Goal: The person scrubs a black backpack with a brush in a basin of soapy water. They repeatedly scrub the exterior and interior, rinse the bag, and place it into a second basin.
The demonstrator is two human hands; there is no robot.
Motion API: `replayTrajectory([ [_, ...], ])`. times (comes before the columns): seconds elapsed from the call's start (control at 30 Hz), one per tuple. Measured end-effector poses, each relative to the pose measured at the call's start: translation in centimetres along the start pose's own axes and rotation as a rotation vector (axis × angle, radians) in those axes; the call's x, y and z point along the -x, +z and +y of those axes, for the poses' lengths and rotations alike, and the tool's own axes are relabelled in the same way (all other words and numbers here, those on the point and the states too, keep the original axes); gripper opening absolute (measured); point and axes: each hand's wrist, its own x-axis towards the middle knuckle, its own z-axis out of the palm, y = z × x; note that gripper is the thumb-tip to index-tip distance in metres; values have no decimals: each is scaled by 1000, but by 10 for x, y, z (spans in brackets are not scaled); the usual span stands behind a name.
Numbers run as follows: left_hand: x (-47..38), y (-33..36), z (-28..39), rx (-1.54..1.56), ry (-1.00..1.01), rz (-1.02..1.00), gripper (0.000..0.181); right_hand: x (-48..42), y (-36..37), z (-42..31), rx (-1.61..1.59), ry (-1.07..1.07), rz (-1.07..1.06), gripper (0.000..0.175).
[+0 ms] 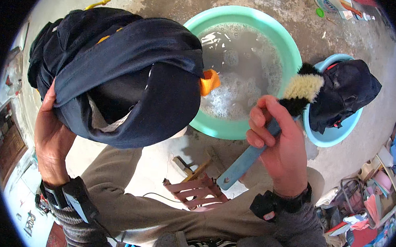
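My left hand [54, 137] grips the lower left side of a bulky dark navy fabric article [130, 56], its thumb lying over the cloth. Folds and an opening show on it, with a yellow cord at the top and an orange tab [210, 82] at its right; whether it is a bag or a garment I cannot tell. In my right hand [284, 150] is a scrubbing brush [241, 169] with a blue handle, its black and cream bristles facing up. The bristle end overlaps the right rim of a mint-green basin [233, 131] in view. Cloudy, sudsy water [239, 74] fills the basin.
Beyond the brush stands a light blue basin [347, 128] with dark cloth [344, 92] heaped over its rim. A small slatted wooden stool or rack [196, 192] lies between my legs. Assorted household items [360, 210] crowd the right side. The concrete floor [158, 0] has wet patches.
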Motion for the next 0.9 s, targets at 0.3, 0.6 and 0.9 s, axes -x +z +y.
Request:
replayTrajectory([
  [0.3, -32, 25, -18, -32, -112, -87, 30, 38, 1, 13, -49, 22, 127, 17],
  [0.6, -52, 29, -31, -31, -159, -111, 30, 55, 3, 20, -91, 29, 246, 15],
  [0.9, -37, -5, -38, 68, 46, 24, 40, 72, 7, 58, -195, 146, 387, 9],
])
